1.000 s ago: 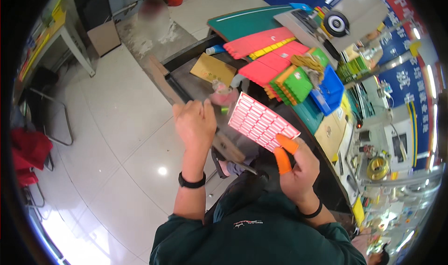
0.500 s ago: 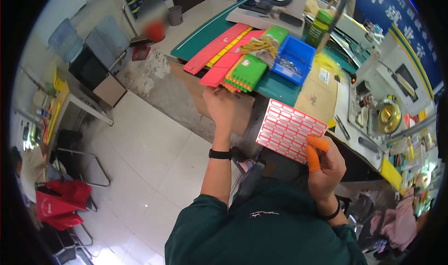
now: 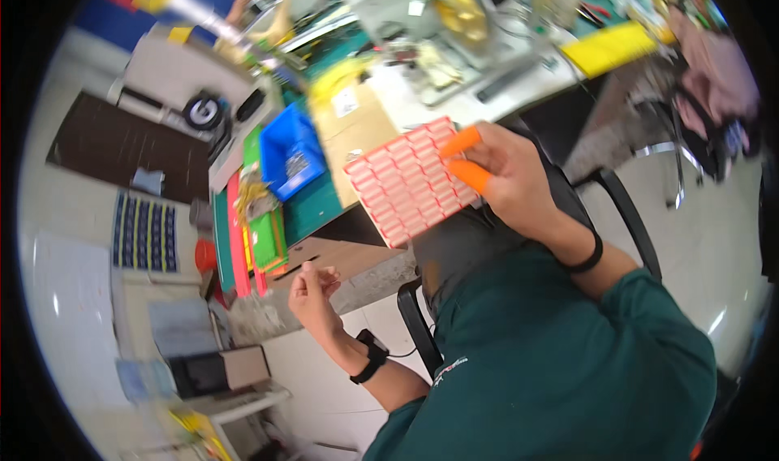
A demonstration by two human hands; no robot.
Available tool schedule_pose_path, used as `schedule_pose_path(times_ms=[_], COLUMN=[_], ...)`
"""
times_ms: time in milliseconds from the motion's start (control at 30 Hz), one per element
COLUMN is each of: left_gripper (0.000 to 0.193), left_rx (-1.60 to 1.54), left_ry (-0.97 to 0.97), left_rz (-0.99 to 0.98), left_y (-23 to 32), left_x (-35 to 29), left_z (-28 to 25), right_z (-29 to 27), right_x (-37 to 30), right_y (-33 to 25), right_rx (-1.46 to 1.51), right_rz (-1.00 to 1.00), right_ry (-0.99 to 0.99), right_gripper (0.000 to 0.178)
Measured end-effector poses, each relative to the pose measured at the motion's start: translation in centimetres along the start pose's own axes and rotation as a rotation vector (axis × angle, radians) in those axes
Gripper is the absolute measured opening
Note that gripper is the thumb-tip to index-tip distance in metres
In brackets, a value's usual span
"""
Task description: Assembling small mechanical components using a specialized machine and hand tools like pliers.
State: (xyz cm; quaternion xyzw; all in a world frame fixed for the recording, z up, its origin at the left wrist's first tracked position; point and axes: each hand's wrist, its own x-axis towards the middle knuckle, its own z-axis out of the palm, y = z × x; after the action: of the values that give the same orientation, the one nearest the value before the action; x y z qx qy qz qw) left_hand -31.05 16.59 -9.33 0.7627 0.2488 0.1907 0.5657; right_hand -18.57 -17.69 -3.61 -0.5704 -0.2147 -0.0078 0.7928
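Note:
A sheet of red-bordered blank labels (image 3: pixel 412 183) is pinched at its right edge by my right hand (image 3: pixel 507 177), with orange finger cots on the thumb and a finger. The sheet tilts above my lap, by the bench's front edge. My left hand (image 3: pixel 315 299) hangs in the air off the bench edge, its fingers curled toward the thumb; anything between them is too small to make out. Nearest to it are a stack of green and orange pieces (image 3: pixel 269 238) and long red strips (image 3: pixel 241 258). Past these stands a blue bin (image 3: pixel 290 152) with small metal parts.
Brown paper (image 3: pixel 357 124) lies on the green mat right of the bin. A machine with a brass-coloured wheel (image 3: pixel 461 10) stands behind, and a yellow strip (image 3: pixel 608 49) lies at the bench's right end. A black chair armrest (image 3: pixel 625 217) is beside my right arm.
My view has swung to the right, so the bench appears turned. My left hand has come away from the red strips and green stack. My right hand still holds the label sheet.

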Motion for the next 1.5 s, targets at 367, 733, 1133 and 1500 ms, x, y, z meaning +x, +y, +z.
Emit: schedule_pose_path(times_ms=[367, 733, 1133, 1500], left_gripper=[0.067, 0.052, 0.018, 0.017], left_rx=[-0.04, -0.566, -0.482, -0.503], left_ry=[-0.631, -0.599, -0.36, -0.396], left_rz=[0.458, 0.019, 0.194, 0.203], left_y=[14.9, 12.8, 13.0, 13.8], left_x=[-4.9, -5.6, -6.0, -8.1], left_z=[16.1, 17.1, 18.8, 19.1], right_z=[-7.7, -8.2, -4.8, -4.5], right_x=[-0.5, -0.8, -2.0, -2.8], right_y=[-3.9, -1.9, -5.1, -2.9], right_rx=[-0.57, -0.294, -0.89, -0.975], right_rz=[-0.341, -0.476, -0.562, -0.398], right_ry=[-0.02, -0.045, 0.047, -0.027], right_gripper=[0.023, 0.026, 0.025, 0.031])
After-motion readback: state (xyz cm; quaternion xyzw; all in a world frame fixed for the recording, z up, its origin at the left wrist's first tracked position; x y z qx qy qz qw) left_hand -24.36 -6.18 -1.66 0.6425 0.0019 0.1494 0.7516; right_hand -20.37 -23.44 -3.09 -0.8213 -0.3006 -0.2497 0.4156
